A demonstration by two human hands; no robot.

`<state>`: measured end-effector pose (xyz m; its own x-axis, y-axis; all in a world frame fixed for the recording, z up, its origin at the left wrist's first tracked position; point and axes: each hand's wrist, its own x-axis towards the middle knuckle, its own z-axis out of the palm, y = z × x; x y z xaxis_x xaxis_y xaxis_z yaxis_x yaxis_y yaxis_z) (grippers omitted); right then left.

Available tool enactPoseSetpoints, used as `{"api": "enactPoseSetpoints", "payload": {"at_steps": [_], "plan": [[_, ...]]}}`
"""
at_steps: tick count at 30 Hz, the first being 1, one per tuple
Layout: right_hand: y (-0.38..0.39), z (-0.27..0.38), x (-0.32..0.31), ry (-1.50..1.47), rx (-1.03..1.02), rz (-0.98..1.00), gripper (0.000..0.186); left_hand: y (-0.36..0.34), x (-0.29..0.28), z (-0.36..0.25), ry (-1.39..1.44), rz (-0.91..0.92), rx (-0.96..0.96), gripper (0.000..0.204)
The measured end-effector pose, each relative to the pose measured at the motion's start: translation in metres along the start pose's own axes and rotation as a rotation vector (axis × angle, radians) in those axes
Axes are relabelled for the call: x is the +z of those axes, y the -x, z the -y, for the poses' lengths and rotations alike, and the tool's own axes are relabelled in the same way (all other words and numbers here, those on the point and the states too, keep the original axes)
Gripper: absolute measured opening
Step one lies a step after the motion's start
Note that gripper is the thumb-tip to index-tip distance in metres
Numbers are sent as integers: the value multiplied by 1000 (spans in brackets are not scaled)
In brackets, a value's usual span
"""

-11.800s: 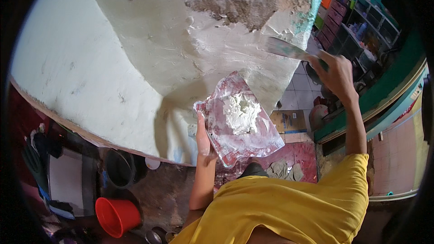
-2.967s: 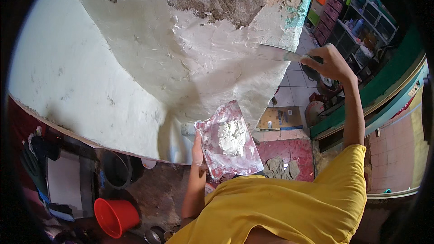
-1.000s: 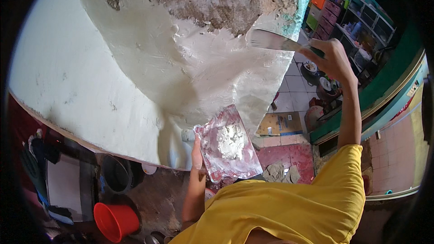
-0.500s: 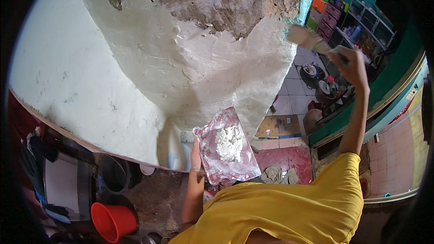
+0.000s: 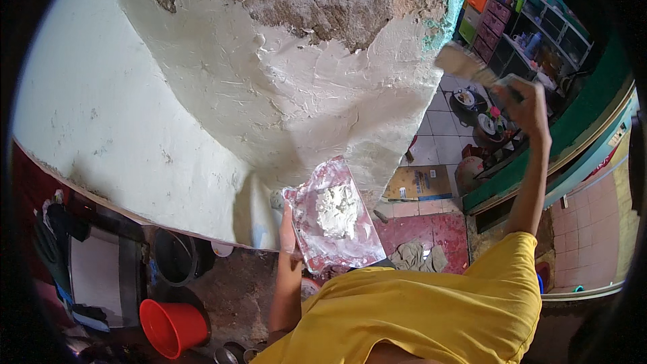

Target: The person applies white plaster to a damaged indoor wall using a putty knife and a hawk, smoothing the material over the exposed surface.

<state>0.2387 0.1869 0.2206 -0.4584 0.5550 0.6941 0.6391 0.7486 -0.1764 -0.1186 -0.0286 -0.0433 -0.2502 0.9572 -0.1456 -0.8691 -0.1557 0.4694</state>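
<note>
My right hand point(image 5: 527, 106) is closed round the handle of a wide putty knife point(image 5: 462, 65), raised at the right edge of the wall. The blade's tip is by that edge; whether it touches cannot be made out. Low in front of me, my left hand point(image 5: 288, 232) grips the left side of a reddish, white-smeared board point(image 5: 317, 251). A lump of white putty point(image 5: 339, 207) lies in its middle. Facing me, the wall point(image 5: 317, 104) is coated in rough white putty, with a bare brown-grey patch point(image 5: 330, 0) at the top.
A red bucket point(image 5: 174, 327) and a black tub point(image 5: 176, 256) stand on the floor at lower left. Beyond the wall's right edge are pots point(image 5: 470, 100), a drawer unit point(image 5: 490, 27) and a rack point(image 5: 552, 27). Flattened cardboard point(image 5: 419, 183) and a rag point(image 5: 418, 256) lie below.
The putty knife and my right hand have shifted slightly right and down. The board in my left hand sits a touch further left as the view moves a little.
</note>
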Motion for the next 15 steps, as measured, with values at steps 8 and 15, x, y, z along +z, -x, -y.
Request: {"api": "enactPoseSetpoints", "payload": {"at_steps": [8, 15], "plan": [[-15, 64, 73, 179, -137, 118, 29, 0, 9, -3, 16, 97, -41, 51], [20, 19, 47, 311, 48, 61, 28, 0, -3, 0, -96, 64, 10, 52]]}}
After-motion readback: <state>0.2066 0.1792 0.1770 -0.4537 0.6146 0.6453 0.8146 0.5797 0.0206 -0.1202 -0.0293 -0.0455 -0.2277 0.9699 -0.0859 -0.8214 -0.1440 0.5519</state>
